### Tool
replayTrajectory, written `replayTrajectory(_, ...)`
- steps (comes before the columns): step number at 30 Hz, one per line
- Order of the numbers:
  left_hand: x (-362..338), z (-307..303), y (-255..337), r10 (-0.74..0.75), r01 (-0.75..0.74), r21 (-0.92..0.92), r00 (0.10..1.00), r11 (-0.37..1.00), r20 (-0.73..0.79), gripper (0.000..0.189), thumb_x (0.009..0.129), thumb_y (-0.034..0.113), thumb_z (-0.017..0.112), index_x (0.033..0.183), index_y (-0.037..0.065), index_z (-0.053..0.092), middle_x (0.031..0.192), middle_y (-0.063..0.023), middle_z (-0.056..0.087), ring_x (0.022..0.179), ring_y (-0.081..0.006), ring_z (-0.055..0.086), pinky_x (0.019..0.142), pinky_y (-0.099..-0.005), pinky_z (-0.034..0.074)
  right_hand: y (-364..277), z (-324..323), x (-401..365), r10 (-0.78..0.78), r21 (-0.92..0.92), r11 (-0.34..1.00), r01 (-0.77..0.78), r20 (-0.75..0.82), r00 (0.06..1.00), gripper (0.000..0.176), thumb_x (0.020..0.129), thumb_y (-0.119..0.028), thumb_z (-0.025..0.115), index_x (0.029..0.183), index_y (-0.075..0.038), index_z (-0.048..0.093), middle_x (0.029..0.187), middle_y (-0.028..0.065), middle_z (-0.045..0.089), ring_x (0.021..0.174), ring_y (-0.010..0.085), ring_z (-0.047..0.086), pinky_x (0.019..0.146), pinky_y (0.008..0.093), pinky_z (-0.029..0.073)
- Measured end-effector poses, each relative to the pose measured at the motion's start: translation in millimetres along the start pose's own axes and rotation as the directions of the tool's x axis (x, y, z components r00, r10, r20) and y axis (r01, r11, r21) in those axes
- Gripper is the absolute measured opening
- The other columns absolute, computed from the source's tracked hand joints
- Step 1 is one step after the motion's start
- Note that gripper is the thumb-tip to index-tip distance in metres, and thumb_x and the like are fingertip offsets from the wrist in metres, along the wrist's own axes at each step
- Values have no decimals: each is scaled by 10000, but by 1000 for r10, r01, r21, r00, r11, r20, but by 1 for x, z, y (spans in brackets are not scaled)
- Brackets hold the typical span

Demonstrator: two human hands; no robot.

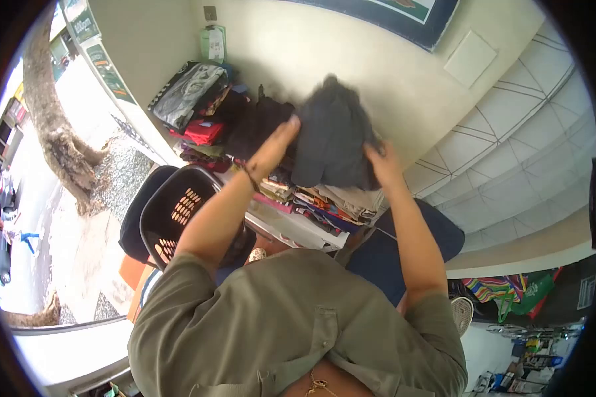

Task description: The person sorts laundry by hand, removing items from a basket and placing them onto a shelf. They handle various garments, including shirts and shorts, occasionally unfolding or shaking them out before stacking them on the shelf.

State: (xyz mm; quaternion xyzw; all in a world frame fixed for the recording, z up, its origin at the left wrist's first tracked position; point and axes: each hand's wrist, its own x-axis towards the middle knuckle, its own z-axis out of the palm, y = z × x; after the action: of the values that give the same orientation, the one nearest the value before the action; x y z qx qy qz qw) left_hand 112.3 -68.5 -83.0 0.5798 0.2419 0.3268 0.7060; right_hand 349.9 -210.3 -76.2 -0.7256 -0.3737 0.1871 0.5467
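Right hand (385,167) has its fingers closed on the right edge of a dark gray garment (334,139), upper middle of the frame. Left hand (270,155) is open, fingers stretched out at the garment's left edge (bit blurry, can't tell if it's touching). Folded clothes (341,198) sit just below, black clothes (255,129) to the left, and a taller clothes stack (193,92) upper left, by the wall (265,40).
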Motion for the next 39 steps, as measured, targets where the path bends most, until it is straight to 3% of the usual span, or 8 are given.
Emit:
replayTrajectory(3, -16, -8, -47, 9, 15, 491, 999, 871, -48, 745, 813, 305, 773, 1356, -62, 418, 1241, -182, 595, 1124, -222, 584, 955, -335, 468, 38, 3, -9, -15, -285, 959, 3, -38, 999, 707, 780, -351, 748, 1297, 60, 496, 1240, 252, 571, 1102, 325, 597, 944, 379, 456)
replayTrajectory(6, -31, -1, -41, 76, -11, 491, 991, 871, -112, 871, 743, 374, 790, 1390, -46, 386, 1185, -260, 617, 1120, -295, 614, 953, -365, 474, 24, 9, -26, -128, -459, 887, 50, -140, 982, 729, 777, -381, 748, 1298, 61, 492, 1219, 267, 585, 1100, 351, 604, 931, 383, 467)
replayTrajectory(15, 60, -40, 10, 181, -101, 351, 963, 931, -202, 734, 767, 207, 781, 1361, -49, 435, 1221, -203, 580, 1075, -250, 584, 907, -337, 495, -69, 37, 0, 221, 252, 942, -223, 39, 975, 574, 863, -238, 678, 1314, 63, 489, 1131, 229, 637, 1008, 300, 641, 852, 372, 512)
replayTrajectory(23, 95, -93, 133, 429, -401, 248, 901, 882, -69, 557, 861, 113, 669, 1384, 98, 479, 1092, -140, 660, 984, -182, 611, 876, -276, 484, -130, 111, 40, -251, 257, 906, 338, -317, 915, 607, 868, -185, 677, 1368, 43, 419, 1293, 226, 528, 1163, 295, 544, 969, 368, 445)
replayTrajectory(28, 81, -156, 44, 515, -415, 631, 856, 655, 29, 417, 821, 139, 661, 1227, 62, 610, 1208, -132, 643, 1152, -251, 591, 985, -341, 442, -50, 163, 0, -142, 41, 987, 156, -238, 961, 649, 853, -180, 665, 1391, 37, 373, 1373, 249, 454, 1281, 364, 444, 1091, 401, 329)
replayTrajectory(33, 60, -189, -53, 134, -66, 784, 991, 618, -23, 608, 755, 254, 668, 1323, 115, 502, 1195, -218, 599, 1151, -380, 564, 975, -429, 448, 6, 171, -28, -94, -167, 982, 90, -16, 995, 746, 839, -167, 684, 1450, 19, 298, 1471, 247, 335, 1343, 369, 372, 1110, 432, 305)
replayTrajectory(37, 63, -124, 25, 587, -285, 930, 804, 232, 100, 675, 764, 401, 724, 1350, 152, 501, 1244, -195, 550, 1182, -362, 515, 982, -495, 399, -82, 131, -28, -397, -292, 877, 382, 8, 918, 853, 821, -221, 727, 1484, 1, 239, 1518, 268, 239, 1404, 444, 248, 1147, 489, 223)
replayTrajectory(39, 72, -90, 46, 602, -431, 888, 755, 157, 260, 704, 763, 524, 707, 1356, 191, 522, 1354, -226, 488, 1272, -383, 451, 1050, -558, 333, -96, 112, -7, -439, 166, 871, 462, -160, 884, 846, 836, -329, 728, 1498, -54, 278, 1537, 262, 223, 1426, 470, 175, 1149, 542, 177)
